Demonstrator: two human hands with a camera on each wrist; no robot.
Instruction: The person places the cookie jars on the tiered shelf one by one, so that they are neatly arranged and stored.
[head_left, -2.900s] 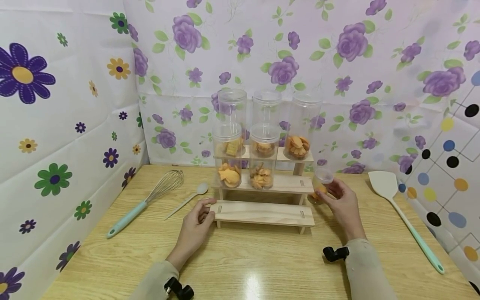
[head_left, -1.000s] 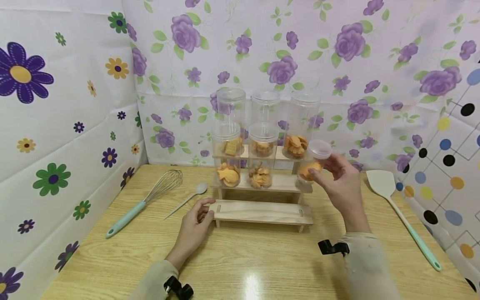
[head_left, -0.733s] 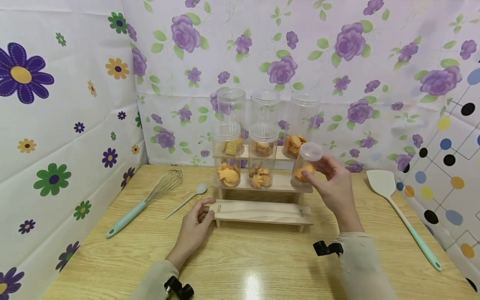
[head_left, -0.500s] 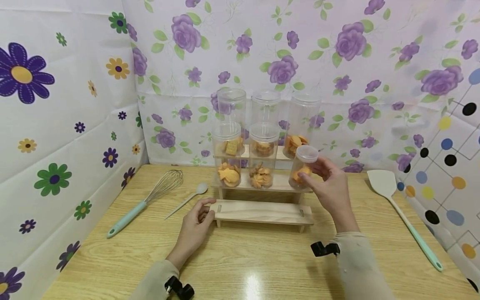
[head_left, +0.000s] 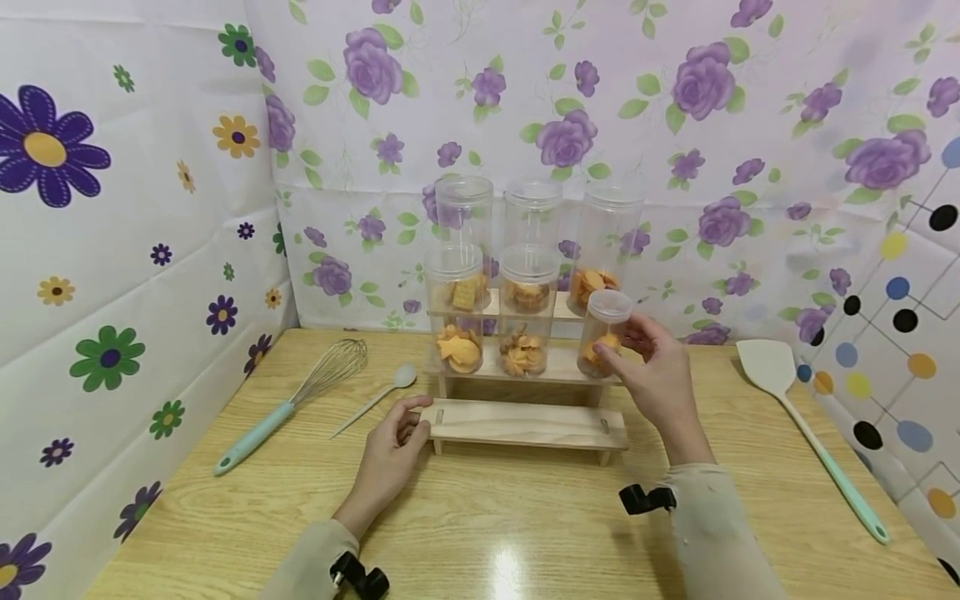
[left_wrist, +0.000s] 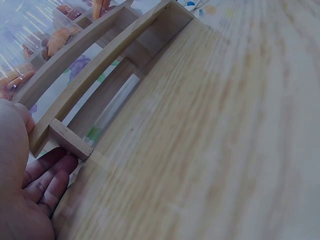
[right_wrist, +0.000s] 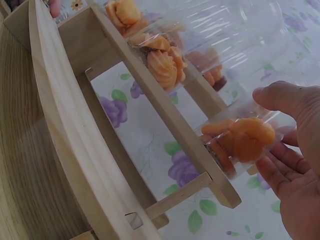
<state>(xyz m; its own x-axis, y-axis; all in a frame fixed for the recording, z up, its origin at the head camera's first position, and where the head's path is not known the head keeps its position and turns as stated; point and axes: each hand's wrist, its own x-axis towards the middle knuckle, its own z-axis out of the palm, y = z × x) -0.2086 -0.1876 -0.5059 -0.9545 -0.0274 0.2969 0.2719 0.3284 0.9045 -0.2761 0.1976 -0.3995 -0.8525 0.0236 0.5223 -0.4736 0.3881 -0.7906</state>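
My right hand [head_left: 660, 379] holds a clear lidded plastic jar [head_left: 609, 308] with orange snack pieces inside, thumb on one side and fingers on the other. The jar stands upright at the right end of the middle step of a wooden three-step display stand [head_left: 525, 423]. In the right wrist view, its base meets the wooden step [right_wrist: 165, 112]. My left hand [head_left: 393, 446] grips the left end of the lowest step, thumb above and fingers below. Two similar jars [head_left: 459, 346] [head_left: 523, 350] share the middle step, and three taller-standing jars [head_left: 600, 287] occupy the top step behind.
A whisk [head_left: 300, 400] with a pale green handle and a small white spoon [head_left: 401, 377] lie on the wooden table [head_left: 450, 533] at left. A white spatula [head_left: 768, 371] with a green handle lies at right. Flowered cloth [head_left: 562, 142] hangs behind the stand.
The right hand has lifted the jar from beside the stand, then moved it left and down onto the right end of the middle step. The left hand has stayed in place.
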